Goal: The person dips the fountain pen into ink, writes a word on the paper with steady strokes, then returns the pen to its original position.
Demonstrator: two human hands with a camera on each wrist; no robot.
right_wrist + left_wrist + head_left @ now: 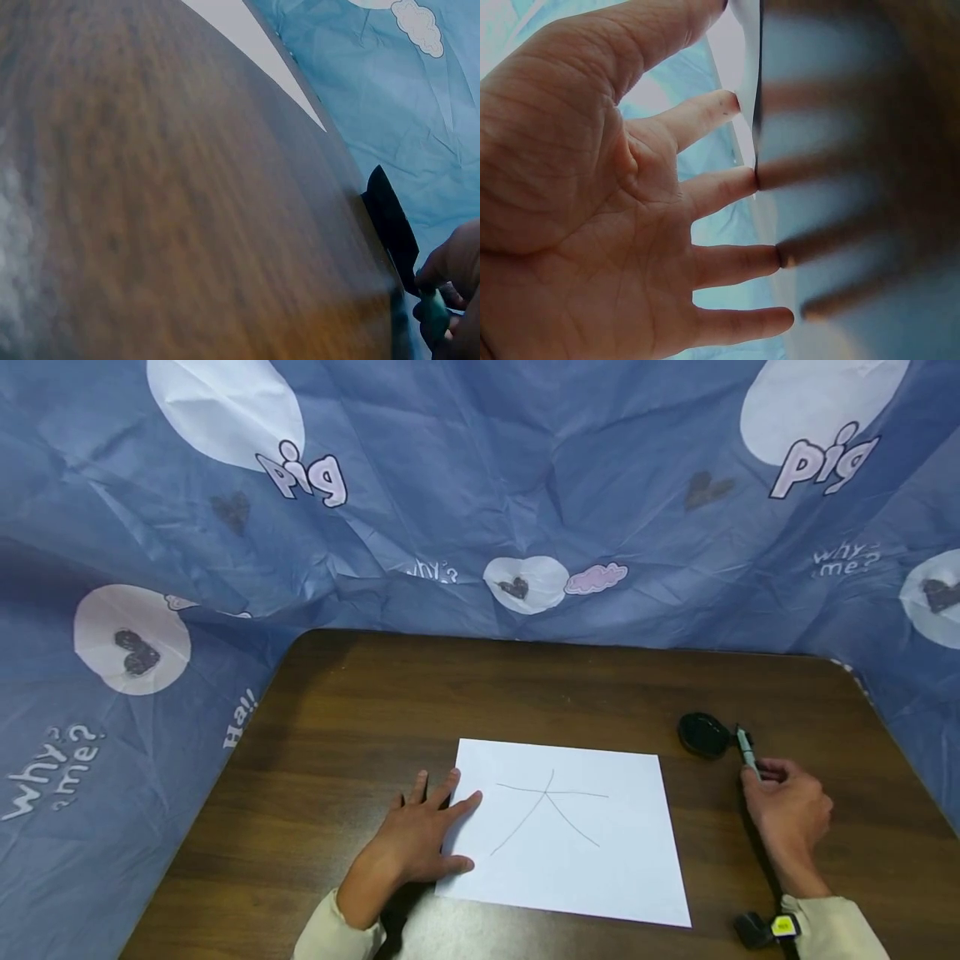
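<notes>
Head view: high, angled down, whole table (337,693). Wrist views: table-level, close; left shares paper (570,827) edge, right shares black dish (703,734).

The brown wooden table (165,195) fills most of the view, blurred. At the lower right, the right hand (454,289) pinches a green pen (433,313) beside a black dish (391,225). Blue printed cloth (397,97) hangs behind.

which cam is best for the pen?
Head view: the pen shows whole, pinched by the right hand beside the black dish. Right wrist catches only a green stub between the fingers. Left wrist shows none of it.
</notes>
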